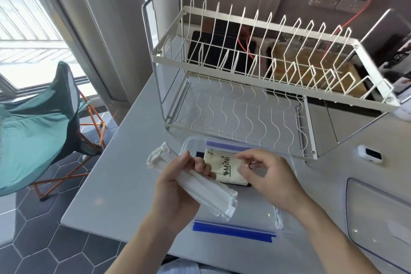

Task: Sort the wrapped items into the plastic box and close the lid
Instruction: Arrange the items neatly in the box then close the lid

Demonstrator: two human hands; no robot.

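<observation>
My left hand (178, 187) holds the long white sticks (189, 181), which point across the clear box (189, 143) just behind. My right hand (266, 176), loosely curled, holds nothing over it.

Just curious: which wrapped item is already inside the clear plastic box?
The cream packet printed "MiNi" lies in the clear plastic box; the white paper-wrapped sticks are held above it in the left hand.

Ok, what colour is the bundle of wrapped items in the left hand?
White, seen in the head view: the bundle.
</observation>
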